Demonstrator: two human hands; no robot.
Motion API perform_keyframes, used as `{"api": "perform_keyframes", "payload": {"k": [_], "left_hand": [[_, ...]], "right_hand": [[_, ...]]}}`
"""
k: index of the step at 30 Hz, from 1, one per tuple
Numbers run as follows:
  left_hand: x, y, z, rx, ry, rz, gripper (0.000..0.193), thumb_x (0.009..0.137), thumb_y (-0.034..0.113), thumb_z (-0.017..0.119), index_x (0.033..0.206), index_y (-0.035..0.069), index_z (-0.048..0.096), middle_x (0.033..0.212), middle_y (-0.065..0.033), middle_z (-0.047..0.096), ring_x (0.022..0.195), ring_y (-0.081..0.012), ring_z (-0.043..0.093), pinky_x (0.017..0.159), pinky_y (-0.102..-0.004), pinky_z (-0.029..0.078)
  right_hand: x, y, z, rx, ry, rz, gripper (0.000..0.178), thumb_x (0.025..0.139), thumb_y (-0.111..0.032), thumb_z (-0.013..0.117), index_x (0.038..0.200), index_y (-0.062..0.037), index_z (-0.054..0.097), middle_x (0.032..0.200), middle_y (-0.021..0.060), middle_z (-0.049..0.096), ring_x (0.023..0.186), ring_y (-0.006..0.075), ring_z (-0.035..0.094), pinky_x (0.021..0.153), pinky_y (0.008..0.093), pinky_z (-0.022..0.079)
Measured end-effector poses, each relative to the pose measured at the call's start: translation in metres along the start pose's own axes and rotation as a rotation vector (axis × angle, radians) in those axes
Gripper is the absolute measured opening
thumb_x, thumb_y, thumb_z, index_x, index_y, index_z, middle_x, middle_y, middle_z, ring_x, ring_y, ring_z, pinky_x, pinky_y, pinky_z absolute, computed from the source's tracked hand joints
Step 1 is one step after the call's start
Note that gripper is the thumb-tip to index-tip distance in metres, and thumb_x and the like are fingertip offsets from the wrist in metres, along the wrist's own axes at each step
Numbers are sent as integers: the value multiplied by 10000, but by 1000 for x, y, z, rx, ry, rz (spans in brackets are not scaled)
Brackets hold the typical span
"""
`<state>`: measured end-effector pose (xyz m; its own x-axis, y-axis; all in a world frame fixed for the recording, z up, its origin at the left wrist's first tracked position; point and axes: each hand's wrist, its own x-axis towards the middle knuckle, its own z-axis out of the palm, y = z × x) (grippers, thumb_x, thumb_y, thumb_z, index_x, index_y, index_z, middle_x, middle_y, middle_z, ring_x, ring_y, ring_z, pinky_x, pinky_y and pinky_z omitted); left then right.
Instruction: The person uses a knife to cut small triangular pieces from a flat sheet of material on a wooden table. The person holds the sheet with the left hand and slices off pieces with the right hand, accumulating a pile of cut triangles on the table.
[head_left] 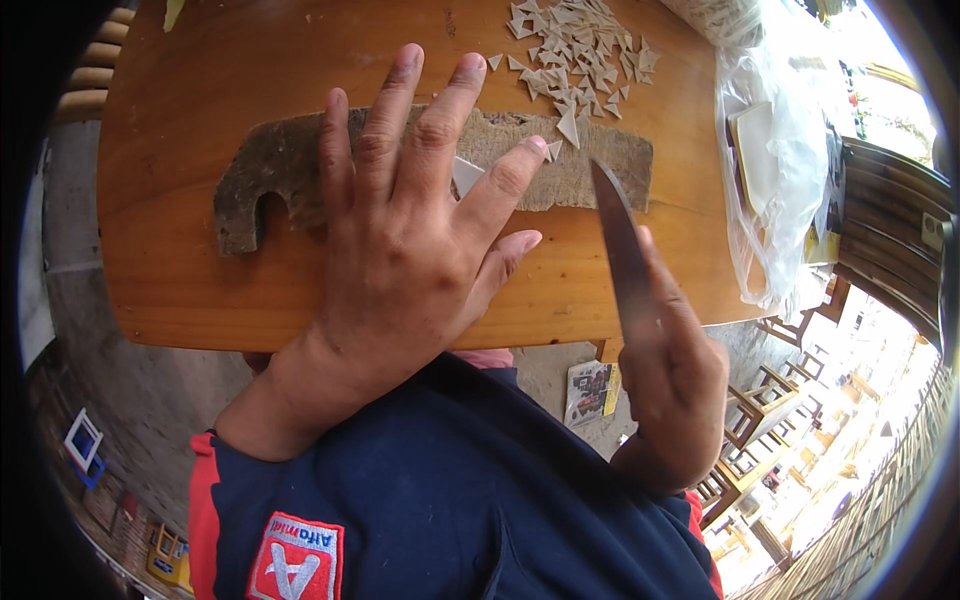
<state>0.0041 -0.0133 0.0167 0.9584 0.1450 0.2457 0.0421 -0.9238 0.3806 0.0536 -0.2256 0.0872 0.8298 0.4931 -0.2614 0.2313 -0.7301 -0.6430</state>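
Note:
My left hand (405, 200) lies with fingers spread over a worn wooden board (600, 165), which has a hook-shaped notch at its left end. A pale flat piece (466, 177) shows under the palm, between the fingers; most of it is hidden. By the tip of the index finger lies a small pale triangle (555, 150). My right hand (675, 370) is closed round the handle of a knife (622, 235), its blade pointing up and away, the tip near the board's right part. Beyond the board is a scattered heap of small pale triangular pieces (580, 50).
The board rests on a varnished wooden table (420, 310). A clear plastic bag (775, 150) with pale flat sheets stands at its right edge. Wooden chairs (760, 410) stand to the right, and a printed packet (592, 390) lies on the floor below the table.

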Motion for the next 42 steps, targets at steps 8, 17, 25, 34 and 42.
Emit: {"api": "perform_keyframes", "payload": {"k": [8, 17, 25, 34, 42], "left_hand": [[1, -1, -8, 32, -39, 32, 640, 875, 519, 696, 1447, 257, 582, 1602, -183, 377, 1498, -418, 292, 1182, -666, 201], [3, -1, -6, 73, -67, 7, 691, 859, 605, 650, 1470, 293, 567, 1603, -185, 369, 1494, -417, 288, 1179, -671, 200], [5, 2, -17, -22, -103, -21, 749, 818, 582, 708, 1470, 241, 568, 1615, -185, 332, 1507, -427, 246, 1191, -665, 186], [19, 10, -13, -47, -101, -31, 740, 787, 525, 771, 1416, 172, 607, 1615, -168, 333, 1519, -436, 221, 1196, -671, 188], [17, -23, 28, 273, 102, 212, 686, 781, 504, 784, 1387, 223, 630, 1618, -157, 334, 1519, -444, 215, 1193, -697, 173]], "right_hand": [[28, -4, -6, -94, 17, -35, 566, 890, 153, 439, 1433, 39, 550, 1322, 178, 679, 1178, 165, 641, 990, 271, 464], [14, -9, -7, -168, -44, -50, 516, 920, 139, 471, 1409, 16, 583, 1332, 217, 670, 1209, 222, 666, 995, 309, 491], [16, -3, -11, -137, -4, -54, 554, 909, 166, 452, 1436, 28, 552, 1356, 195, 664, 1185, 228, 680, 977, 320, 506], [24, -1, -4, -140, -5, -91, 482, 949, 140, 474, 1407, 31, 577, 1363, 206, 655, 1283, 233, 621, 1048, 326, 468], [15, -9, -9, -185, -64, -44, 455, 962, 117, 484, 1396, 28, 587, 1343, 204, 667, 1269, 245, 635, 1042, 326, 473]]}}
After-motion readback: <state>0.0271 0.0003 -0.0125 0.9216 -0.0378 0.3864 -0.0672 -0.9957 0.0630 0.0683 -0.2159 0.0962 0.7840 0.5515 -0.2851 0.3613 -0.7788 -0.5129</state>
